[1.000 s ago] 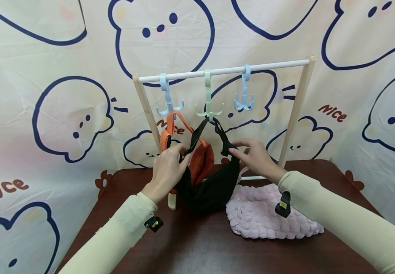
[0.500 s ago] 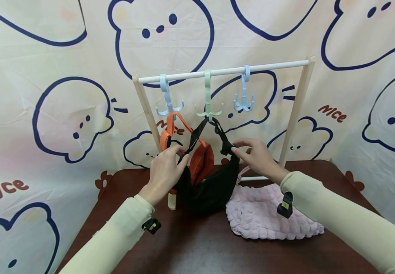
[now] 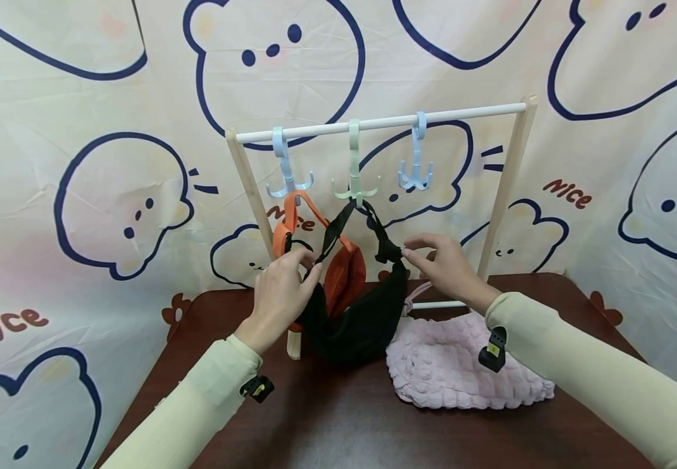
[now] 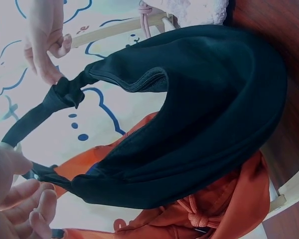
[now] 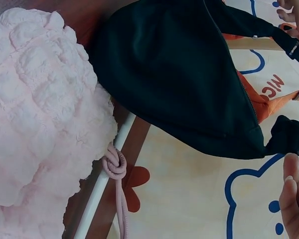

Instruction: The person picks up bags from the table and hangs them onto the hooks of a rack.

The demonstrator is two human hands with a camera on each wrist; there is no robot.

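A black shoulder bag (image 3: 367, 329) hangs by its strap from the pale green hook (image 3: 356, 185), its zipped mouth facing up. My left hand (image 3: 279, 290) is at the left side of the strap, fingers loosely bent, with the fingertips against or just beside it. At the strap's knot (image 4: 65, 94) on the other side, the fingertips of my right hand (image 3: 446, 267) touch the cloth, while thumb and finger stand apart in the left wrist view. Behind the black bag an orange bag (image 3: 344, 277) hangs from the left blue hook (image 3: 285, 172).
A white rail (image 3: 461, 113) on wooden posts carries the hooks, including a right blue hook (image 3: 416, 163). A fluffy pink bag (image 3: 461, 365) with a knotted cord (image 5: 114, 164) lies on the dark brown table (image 3: 338, 423) at right. A printed cloth hangs behind.
Both hands have drifted slightly outward, the left to the left and the right to the right. The right fingers have loosened at the knot. The bag still hangs from the green hook.
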